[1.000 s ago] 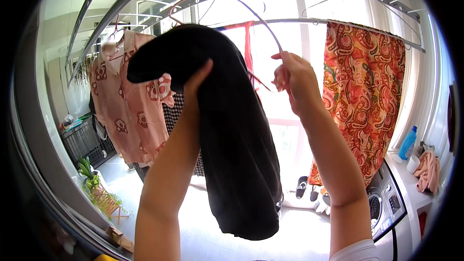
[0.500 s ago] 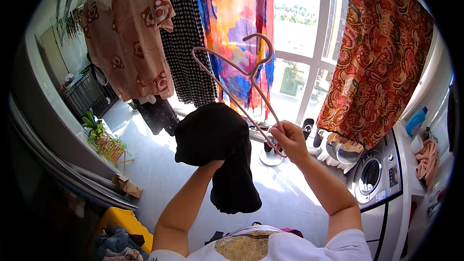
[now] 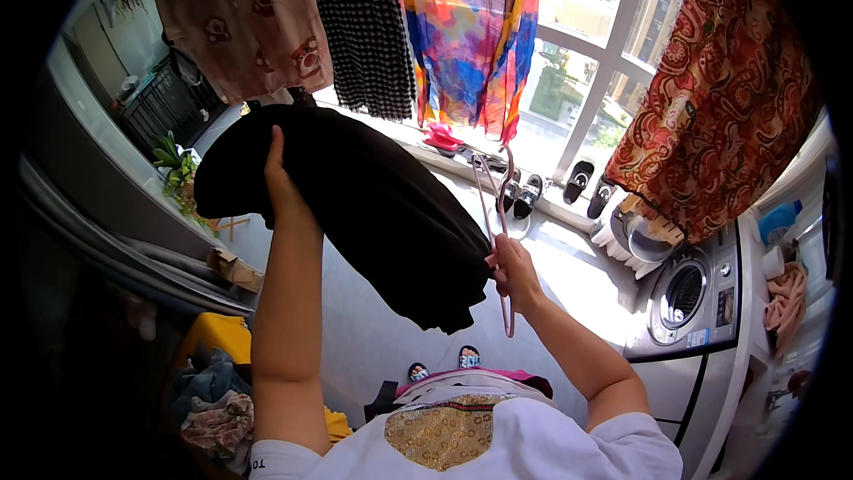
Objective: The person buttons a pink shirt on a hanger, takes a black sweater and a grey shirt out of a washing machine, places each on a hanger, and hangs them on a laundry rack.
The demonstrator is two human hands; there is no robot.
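Note:
A black garment (image 3: 373, 204) stretches between my hands above the floor; its exact kind does not show. My left hand (image 3: 286, 185) grips its left end, thumb lying on top of the cloth and the other fingers hidden behind it. In my right hand (image 3: 515, 268) is a pinkish clothes hanger (image 3: 505, 204), seen nearly edge-on with its hook upward. The garment's right edge meets the right fingers; whether they also pinch the cloth cannot be made out.
Ahead hang a pink shirt (image 3: 240, 27), a black-and-white checked cloth (image 3: 364, 36), a colourful scarf (image 3: 471, 27) and a red paisley cloth (image 3: 720, 107). A washing machine (image 3: 689, 293) stands right. Slippers (image 3: 528, 196) line the window; a yellow basket (image 3: 218, 335) with clothes is lower left.
The black garment has gone from bunched over my left hand to spread out between both hands. My left hand moved left and up; the hanger turned edge-on and came lower.

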